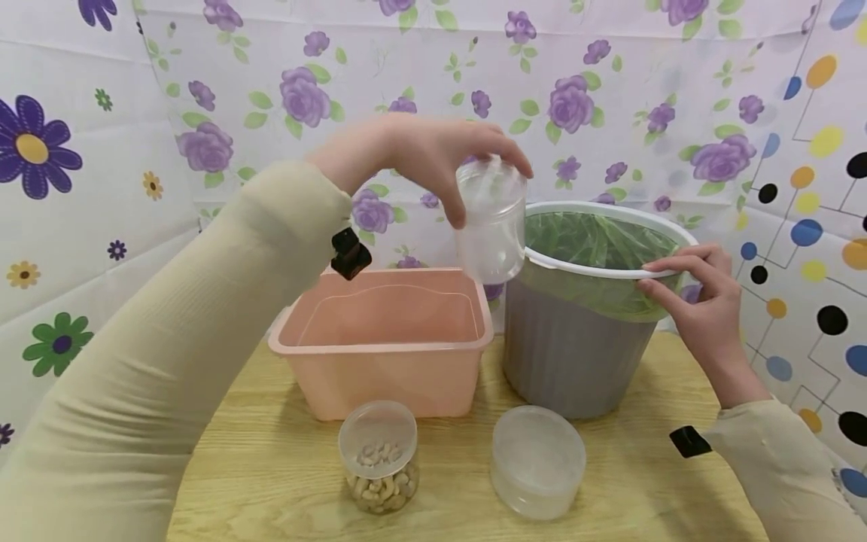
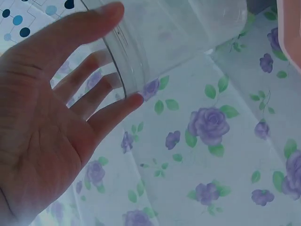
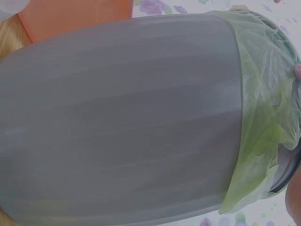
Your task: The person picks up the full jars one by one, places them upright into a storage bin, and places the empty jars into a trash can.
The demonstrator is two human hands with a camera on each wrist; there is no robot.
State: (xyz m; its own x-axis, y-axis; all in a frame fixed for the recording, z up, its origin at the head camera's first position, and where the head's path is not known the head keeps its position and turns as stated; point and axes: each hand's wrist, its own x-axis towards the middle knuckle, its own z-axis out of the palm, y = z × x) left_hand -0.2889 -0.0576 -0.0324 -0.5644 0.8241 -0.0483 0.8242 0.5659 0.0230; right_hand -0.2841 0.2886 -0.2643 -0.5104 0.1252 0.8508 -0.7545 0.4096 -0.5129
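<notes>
My left hand [image 1: 443,154] grips a clear plastic jar [image 1: 493,245] round its upper end, thumb on one side and fingers on the other. The jar looks see-through with nothing inside, and hangs in the air between a pink basin [image 1: 382,384] and a grey trash bin [image 1: 576,354]. In the left wrist view the fingers [image 2: 115,108] show through the jar's wall. At the bin's right side my right hand [image 1: 707,301] pinches the white rim [image 1: 603,271], over which a green bag [image 1: 609,297] is folded. Only fingertips of that hand show in the right wrist view.
Near the front of the wooden table [image 1: 454,504] stands a lidded jar of cashews [image 1: 382,485]. Right of it sits a short clear container [image 1: 538,467] with a whitish lid. Flowered cloth [image 1: 420,68] hangs behind, and dotted cloth [image 1: 813,263] on the right.
</notes>
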